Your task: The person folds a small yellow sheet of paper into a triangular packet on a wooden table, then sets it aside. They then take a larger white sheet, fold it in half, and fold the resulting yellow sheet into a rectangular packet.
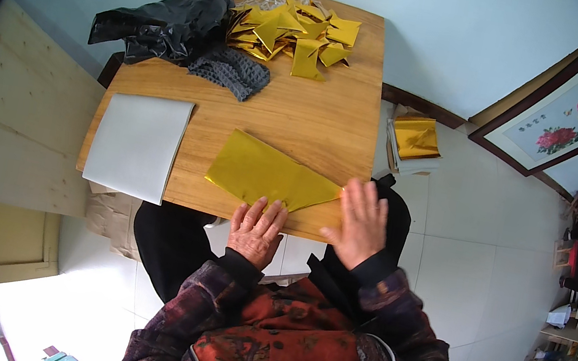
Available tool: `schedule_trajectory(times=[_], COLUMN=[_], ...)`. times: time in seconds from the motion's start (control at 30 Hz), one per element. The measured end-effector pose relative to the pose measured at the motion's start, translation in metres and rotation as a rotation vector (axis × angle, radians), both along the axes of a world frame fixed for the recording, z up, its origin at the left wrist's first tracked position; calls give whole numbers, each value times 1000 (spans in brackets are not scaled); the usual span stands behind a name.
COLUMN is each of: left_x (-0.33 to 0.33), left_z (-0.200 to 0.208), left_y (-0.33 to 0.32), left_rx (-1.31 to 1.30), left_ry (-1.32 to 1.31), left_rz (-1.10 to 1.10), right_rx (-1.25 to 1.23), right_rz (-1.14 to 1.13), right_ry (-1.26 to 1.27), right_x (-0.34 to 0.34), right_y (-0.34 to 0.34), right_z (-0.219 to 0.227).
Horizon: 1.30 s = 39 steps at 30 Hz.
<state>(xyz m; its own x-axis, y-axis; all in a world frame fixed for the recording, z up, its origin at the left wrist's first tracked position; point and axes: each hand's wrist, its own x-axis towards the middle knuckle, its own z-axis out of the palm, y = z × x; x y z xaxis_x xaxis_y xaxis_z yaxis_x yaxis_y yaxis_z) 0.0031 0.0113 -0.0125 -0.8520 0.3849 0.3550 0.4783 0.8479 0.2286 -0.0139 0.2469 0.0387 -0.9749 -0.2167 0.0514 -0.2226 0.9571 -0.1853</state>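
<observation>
A sheet of gold foil paper (260, 168) lies on the wooden table in front of me, folded so that its right end narrows to a point. My left hand (257, 227) rests at the sheet's near edge, fingers stretched out and the tips on the paper. At the pointed right end is my right hand (359, 220), its fingers extended and slightly blurred, with the fingertips at or just beside the tip. Neither hand grips anything. To the left lies a stack of silvery-white sheets (137, 142).
Folded gold paper pieces (292, 30) are heaped at the table's far side. Beside them are a black plastic bag (170, 20) and a dark grey textured cloth (231, 71). More gold paper (416, 137) sits on a pile on the floor. A framed flower picture (564, 113) leans at the right.
</observation>
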Motion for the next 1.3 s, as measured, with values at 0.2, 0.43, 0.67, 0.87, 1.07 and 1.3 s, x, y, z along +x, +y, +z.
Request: schedule_trajectory(times=[0.2,0.43,0.67,0.87,1.07,1.3], left_x=[0,-2,-2,-3,-2,-14], left_z=[1,2,-6,-4,10,24], left_y=[-2,1,0,1,-4,-19], left_rx=[-12,4,30,17,-30,65], left_ry=[33,73,62,65,-70,-150], left_rz=[3,16,13,9,-47,-40], right_rx=[-99,-70,-91,2,-421,-114], right_rz=[248,240,70,-279,154,268], right_ry=[-18,-114,14,-40,-18,-40], right_x=[19,18,15,8,43,21], right_y=[-51,-40,8,26,-20,-59], right_z=[-9,-7,-6,5,11,0])
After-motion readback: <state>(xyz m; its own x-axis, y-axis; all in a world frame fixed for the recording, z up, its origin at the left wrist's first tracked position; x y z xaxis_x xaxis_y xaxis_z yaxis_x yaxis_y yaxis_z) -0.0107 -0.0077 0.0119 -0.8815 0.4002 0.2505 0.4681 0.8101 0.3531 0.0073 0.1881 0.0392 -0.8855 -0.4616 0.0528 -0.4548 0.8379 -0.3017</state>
